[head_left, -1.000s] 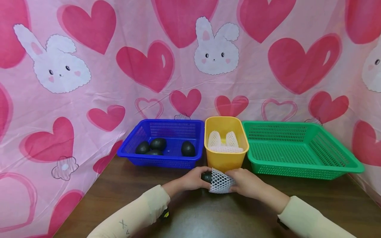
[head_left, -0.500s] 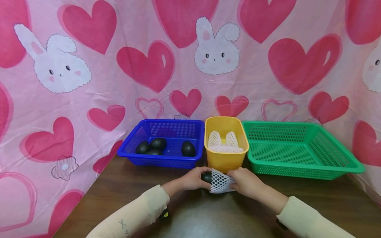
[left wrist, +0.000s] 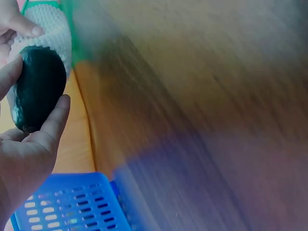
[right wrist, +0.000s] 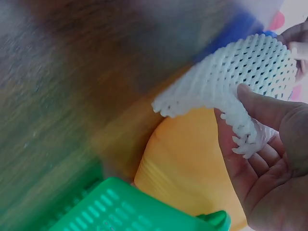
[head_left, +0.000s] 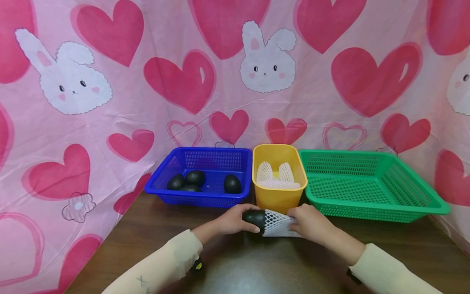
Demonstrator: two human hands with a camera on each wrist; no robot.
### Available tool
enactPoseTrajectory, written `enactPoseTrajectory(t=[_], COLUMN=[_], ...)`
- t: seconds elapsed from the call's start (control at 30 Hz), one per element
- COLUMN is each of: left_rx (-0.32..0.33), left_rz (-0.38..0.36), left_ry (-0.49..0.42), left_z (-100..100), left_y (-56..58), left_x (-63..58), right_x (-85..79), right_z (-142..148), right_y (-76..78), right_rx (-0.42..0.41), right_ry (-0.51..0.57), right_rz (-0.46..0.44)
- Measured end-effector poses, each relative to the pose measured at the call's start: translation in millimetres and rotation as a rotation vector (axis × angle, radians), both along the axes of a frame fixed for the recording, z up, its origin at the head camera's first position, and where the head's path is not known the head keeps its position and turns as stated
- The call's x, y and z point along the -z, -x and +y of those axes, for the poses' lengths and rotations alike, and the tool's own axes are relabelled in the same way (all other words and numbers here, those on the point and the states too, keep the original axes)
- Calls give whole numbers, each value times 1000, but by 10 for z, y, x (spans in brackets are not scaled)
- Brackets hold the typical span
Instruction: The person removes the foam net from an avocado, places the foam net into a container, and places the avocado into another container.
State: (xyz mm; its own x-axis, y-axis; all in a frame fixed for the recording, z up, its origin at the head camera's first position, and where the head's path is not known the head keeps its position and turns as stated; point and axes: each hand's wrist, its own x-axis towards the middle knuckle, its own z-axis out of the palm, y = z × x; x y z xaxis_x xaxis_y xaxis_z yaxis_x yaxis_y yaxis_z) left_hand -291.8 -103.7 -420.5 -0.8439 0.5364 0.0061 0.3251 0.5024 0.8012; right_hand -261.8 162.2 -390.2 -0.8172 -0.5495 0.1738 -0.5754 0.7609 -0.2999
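My left hand [head_left: 232, 220] grips a dark green avocado [head_left: 254, 220] between thumb and fingers, low over the table in front of the yellow bin. The avocado's right end sits inside the mouth of a white foam net sleeve [head_left: 277, 224]; its left part is bare. At the sleeve's other end, my right hand [head_left: 312, 223] pinches the netting between thumb and fingers. In the left wrist view the bare avocado [left wrist: 39, 89] shows glossy skin, with the sleeve [left wrist: 48, 26] against its far end. The right wrist view shows the sleeve's near end [right wrist: 211, 84] loose and folded at the thumb.
A blue basket [head_left: 205, 200] with several avocados stands at the back left. Beside it is a yellow bin [head_left: 280, 198] holding several foam net sleeves [head_left: 277, 183]. To the right sits a green basket [head_left: 367, 212]. All three stand on a brown wooden table [head_left: 257, 265] before a pink curtain.
My left hand and the avocado have shifted left, and my right hand slightly right. More of the avocado shows outside the sleeve, which is now drawn out longer.
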Motion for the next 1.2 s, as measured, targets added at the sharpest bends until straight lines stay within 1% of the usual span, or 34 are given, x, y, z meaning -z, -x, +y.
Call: enactPoseTrajectory(t=[0.1, 0.17, 0.37, 0.57, 0.77, 0.97, 1.13, 1.2], left_rx=[-9, -17, -23, -19, -17, -16, -23, -23], left_rz=[-14, -22, -21, -12, 2, 18, 16, 19], left_ry=[-22, -29, -27, -37, -35, -33, -35, -36], left_z=[-58, -89, -154, -175, -183, -218, -251, -262], left_y=[-2, -4, -12, -16, -35, -58, -72, -76], left_x=[-23, -42, -99, -128, -152, -169, -175, -179], right_x=[-42, -75, -228, -399, -499, -671, -826, -874], right_z=[47, 74, 112, 114, 154, 210, 238, 242], right_y=[-23, -36, -81, -133, -133, -86, -16, 17], right_rx=[51, 84, 134, 126, 114, 92, 100, 114], right_ry=[14, 13, 50, 105, 123, 130, 180, 216], right_rz=[-24, -24, -30, -54, -53, -65, -82, -101])
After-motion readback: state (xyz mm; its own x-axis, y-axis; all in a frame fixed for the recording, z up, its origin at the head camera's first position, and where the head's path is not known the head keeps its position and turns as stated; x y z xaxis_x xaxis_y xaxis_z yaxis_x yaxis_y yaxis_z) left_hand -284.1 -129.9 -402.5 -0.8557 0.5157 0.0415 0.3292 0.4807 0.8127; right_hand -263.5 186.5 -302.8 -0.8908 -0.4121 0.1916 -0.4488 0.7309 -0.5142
